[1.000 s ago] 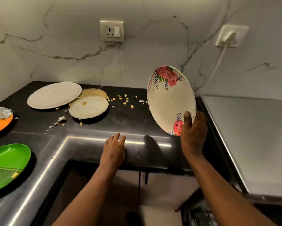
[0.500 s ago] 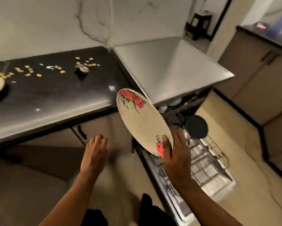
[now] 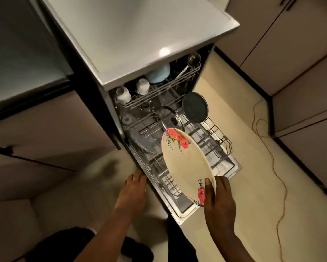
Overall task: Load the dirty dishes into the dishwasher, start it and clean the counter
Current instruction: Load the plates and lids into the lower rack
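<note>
Over the lower rack [image 3: 211, 140], right hand [image 3: 218, 200] pinching floral plate [image 3: 187, 163], left hand [image 3: 133, 190] blurred, fingers spread

It was a home kitchen: an open dishwasher [image 3: 170, 129] held cups [image 3: 142, 86], beside a counter [image 3: 23, 59] and cupboards [image 3: 300, 44].

No readable text, label, brand or number shows anywhere.

The dishwasher [image 3: 159, 44] fills the frame's centre with the counter [image 3: 23, 53] at its nine o'clock, its lower rack [image 3: 211, 140] drawn out toward five o'clock, a pan [image 3: 195, 110] and lid [image 3: 173, 118] standing at the rack's twelve o'clock, cups [image 3: 123, 94] in the upper rack [image 3: 159, 89] behind, and a plate [image 3: 187, 165] tilted above the lower rack.
</note>
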A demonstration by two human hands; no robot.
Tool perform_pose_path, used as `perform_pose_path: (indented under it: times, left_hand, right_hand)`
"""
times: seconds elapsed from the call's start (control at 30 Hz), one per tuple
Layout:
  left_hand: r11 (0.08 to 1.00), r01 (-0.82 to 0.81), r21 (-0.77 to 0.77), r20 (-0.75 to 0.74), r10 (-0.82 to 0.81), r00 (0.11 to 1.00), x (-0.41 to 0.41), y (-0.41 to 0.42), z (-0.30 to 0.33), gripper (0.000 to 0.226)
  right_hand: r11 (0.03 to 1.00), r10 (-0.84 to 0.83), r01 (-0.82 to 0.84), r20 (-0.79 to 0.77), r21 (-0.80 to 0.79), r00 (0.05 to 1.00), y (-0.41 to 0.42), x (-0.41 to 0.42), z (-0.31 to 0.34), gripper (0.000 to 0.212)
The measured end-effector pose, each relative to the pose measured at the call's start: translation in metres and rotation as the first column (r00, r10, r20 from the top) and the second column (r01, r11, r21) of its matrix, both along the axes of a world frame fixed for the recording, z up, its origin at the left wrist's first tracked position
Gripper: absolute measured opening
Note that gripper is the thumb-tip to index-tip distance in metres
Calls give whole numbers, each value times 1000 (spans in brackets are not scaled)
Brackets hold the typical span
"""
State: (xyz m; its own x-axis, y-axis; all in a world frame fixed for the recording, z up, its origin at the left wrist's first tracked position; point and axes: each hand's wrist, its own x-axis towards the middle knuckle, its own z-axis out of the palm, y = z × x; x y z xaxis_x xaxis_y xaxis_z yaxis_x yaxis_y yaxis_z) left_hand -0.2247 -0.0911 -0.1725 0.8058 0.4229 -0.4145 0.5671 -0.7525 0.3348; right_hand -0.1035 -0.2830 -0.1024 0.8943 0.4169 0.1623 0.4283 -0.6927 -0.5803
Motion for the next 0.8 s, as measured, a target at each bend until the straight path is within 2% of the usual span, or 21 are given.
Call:
perform_pose_path:
  times: [0.17, 0.27, 0.37, 0.43, 0.63, 0.7, 0.8]
  left_hand:
    - [983, -72, -169, -70, 61, 996, 73, -30, -85, 60]
    - [973, -79, -218, -106, 56, 993, 116, -49, -148, 68]
    - [987, -44, -154, -145, 21, 989, 149, -69, -208, 75]
    - [995, -6, -99, -226, -16, 974, 158, -79, -244, 77]
    - [991, 134, -13, -452, -125, 883, 126, -85, -311, 87]
    - [981, 192, -12, -352, -184, 918, 109, -84, -323, 93]
    - [974, 209, -90, -284, -226, 932, 98, -82, -334, 91]
  right_hand:
    - [996, -85, 85, -26, -5, 996, 2, 93, -57, 26]
    - [994, -106, 107, -56, 20, 993, 3, 137, -94, 30]
    - [993, -114, 116, -80, 14, 990, -1, 171, -137, 28]
    - [993, -119, 120, -92, 4, 989, -7, 188, -167, 26]
    - [987, -156, 159, -119, 20, 981, -19, 225, -232, 26]
    - [981, -184, 190, -126, 36, 975, -17, 235, -244, 28]
    - [973, -215, 222, -110, 64, 971, -4, 258, -257, 24]
